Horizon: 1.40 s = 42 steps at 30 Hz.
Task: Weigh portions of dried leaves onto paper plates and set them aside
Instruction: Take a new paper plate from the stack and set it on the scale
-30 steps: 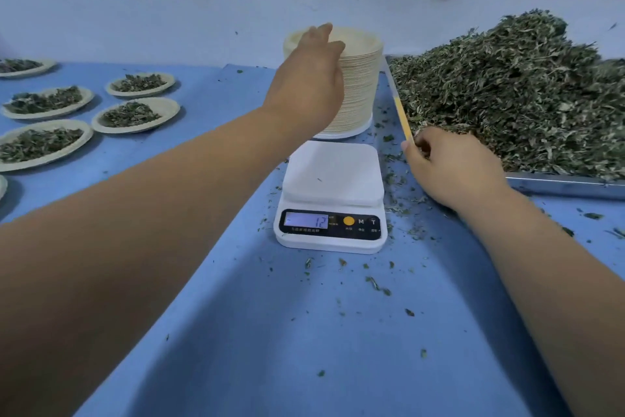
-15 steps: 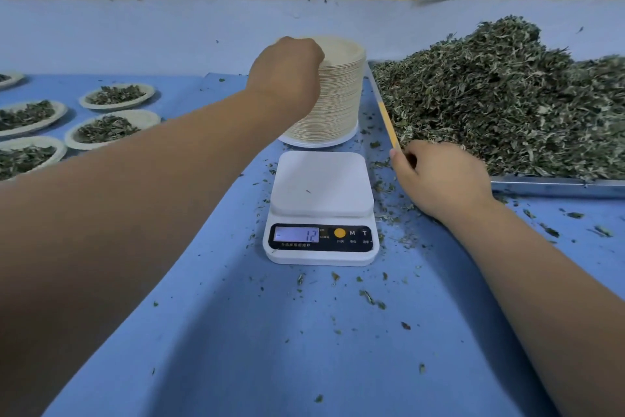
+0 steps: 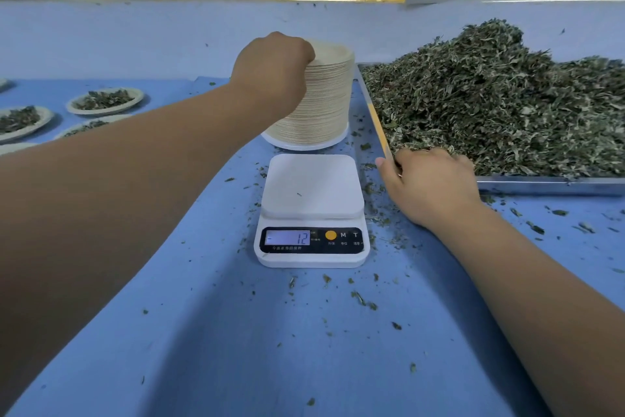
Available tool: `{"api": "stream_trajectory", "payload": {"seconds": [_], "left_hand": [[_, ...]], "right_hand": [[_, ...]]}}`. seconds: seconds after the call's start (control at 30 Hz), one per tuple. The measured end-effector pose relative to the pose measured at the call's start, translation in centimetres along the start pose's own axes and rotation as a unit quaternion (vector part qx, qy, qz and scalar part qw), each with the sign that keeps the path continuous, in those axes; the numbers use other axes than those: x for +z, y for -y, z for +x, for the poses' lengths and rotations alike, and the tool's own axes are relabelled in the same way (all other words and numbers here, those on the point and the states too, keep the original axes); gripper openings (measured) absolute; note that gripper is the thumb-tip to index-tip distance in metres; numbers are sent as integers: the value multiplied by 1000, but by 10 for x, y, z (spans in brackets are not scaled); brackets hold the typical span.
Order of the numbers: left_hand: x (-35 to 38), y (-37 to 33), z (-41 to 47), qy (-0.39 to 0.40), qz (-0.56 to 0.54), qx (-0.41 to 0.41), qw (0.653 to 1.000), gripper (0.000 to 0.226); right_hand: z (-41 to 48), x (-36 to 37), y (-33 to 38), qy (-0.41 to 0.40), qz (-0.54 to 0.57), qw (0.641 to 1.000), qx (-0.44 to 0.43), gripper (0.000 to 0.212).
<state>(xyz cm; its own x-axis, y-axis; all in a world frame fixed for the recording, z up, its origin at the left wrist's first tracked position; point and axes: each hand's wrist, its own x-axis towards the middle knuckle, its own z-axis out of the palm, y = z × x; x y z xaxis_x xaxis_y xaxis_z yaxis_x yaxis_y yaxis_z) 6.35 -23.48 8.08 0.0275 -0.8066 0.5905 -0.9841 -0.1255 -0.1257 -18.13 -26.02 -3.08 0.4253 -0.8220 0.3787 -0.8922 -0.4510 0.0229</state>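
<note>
A tall stack of paper plates [image 3: 326,102] stands behind the white digital scale [image 3: 313,186]. The scale's platform is bare and its display reads 12. My left hand [image 3: 270,68] sits on the stack's top left edge, fingers curled over the uppermost plates. A big heap of dried leaves [image 3: 507,95] fills a metal tray [image 3: 548,184] on the right. My right hand [image 3: 433,180] lies at the tray's near left corner, thumb along the rim and fingers curled down into the leaves, their tips hidden.
Several paper plates with leaf portions [image 3: 105,100] lie at the far left on the blue table cover [image 3: 236,349]. Loose leaf crumbs are scattered around the scale and in front of the tray. A pale wall runs along the back.
My left hand went from lying flat on the stack's top to curling its fingers over the top plates. The right hand stayed at the tray corner. The view shifted slightly.
</note>
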Motion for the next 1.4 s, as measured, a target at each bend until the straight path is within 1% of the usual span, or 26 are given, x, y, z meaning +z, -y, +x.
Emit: {"api": "stream_trajectory", "payload": {"seconds": [0.03, 0.13, 0.2, 0.27, 0.33, 0.47, 0.53, 0.67, 0.77, 0.87, 0.97, 1.03, 1.1, 1.17, 1.27, 1.4], "left_hand": [[-1, 1, 1, -7, 5, 7, 1000, 21], [-4, 1, 2, -24, 32, 39, 998, 41], [-7, 1, 1, -39, 39, 64, 996, 50], [-8, 0, -2, -46, 40, 87, 994, 51], [-7, -1, -4, -46, 43, 89, 994, 48], [-5, 1, 0, -63, 15, -1, 998, 38], [-5, 1, 3, -70, -1, -32, 997, 30], [-4, 1, 0, -80, -86, -94, 989, 22], [-1, 0, -4, -109, -164, -124, 973, 26], [-3, -2, -16, -180, -220, -146, 948, 30], [-7, -9, -42, -237, -299, -142, 913, 29], [-9, -15, -66, -251, -361, -130, 889, 27], [-8, -20, -93, -251, -382, -126, 880, 25], [-3, -20, -117, -237, -389, -131, 881, 23], [4, -15, -142, -200, -387, -150, 888, 24], [14, -4, -157, -171, -370, -162, 898, 28]], "right_hand": [[0, 0, 0, 2, 1, 1000, 0, 51], [0, -1, -1, 7, 8, 1000, -3, 51], [0, -1, 0, 10, 10, 1000, -8, 51], [0, -1, 0, 9, 10, 1000, -10, 50], [1, -1, 0, 4, 8, 1000, -11, 50], [1, -1, -1, -5, -1, 1000, -20, 50], [0, -1, -1, -2, -3, 1000, -23, 50], [1, -2, -2, 3, 2, 1000, -22, 50], [0, -2, -1, 2, -4, 1000, -20, 50], [0, -3, 0, -12, 3, 1000, -5, 53], [-1, -5, 1, -49, 34, 998, 12, 54], [-1, -6, 0, -68, 18, 997, 21, 53], [-1, -6, -4, -69, 3, 997, 37, 55], [1, -5, -9, -44, 9, 998, 48, 58], [2, -3, -11, -28, 10, 999, 23, 59], [1, -3, -8, -29, 15, 999, -16, 50]]}}
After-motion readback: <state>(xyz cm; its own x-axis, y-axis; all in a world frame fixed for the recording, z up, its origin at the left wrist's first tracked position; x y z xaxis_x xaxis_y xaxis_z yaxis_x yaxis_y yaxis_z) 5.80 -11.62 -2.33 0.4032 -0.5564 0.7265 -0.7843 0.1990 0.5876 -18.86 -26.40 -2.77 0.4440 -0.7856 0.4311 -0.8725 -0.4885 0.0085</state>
